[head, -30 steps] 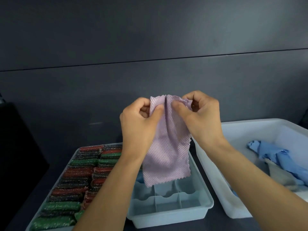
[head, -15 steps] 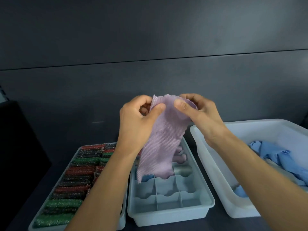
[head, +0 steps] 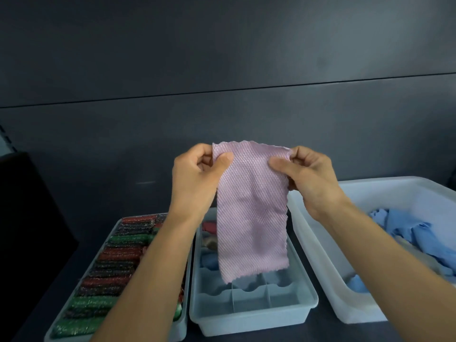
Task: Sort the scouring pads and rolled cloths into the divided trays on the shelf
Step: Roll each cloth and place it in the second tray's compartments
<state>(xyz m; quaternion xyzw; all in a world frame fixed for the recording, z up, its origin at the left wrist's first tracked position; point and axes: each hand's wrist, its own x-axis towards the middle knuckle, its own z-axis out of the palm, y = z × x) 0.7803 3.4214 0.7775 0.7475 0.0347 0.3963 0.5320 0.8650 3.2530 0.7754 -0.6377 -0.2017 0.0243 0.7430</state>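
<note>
Above the divided tray (head: 254,324), left hand (head: 195,178) and right hand (head: 311,178) pinch the pink cloth (head: 251,218); either grip slipping could drop it unrolled.

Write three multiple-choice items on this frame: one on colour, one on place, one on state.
1. The loose cloths in the right bin are mostly: A) blue; B) yellow; C) red.
2. The pink cloth hangs over: A) the right bin; B) the divided middle tray; C) nothing, it lies flat.
3. The pink cloth is: A) rolled tight; B) spread open in the air; C) tucked into a compartment.
Key: 1 A, blue fabric dominates what shows in the bin. 2 B, its lower edge dangles above that tray's dividers. 3 B, the left hand and the right hand pinch its top corners and it hangs unrolled.
</note>
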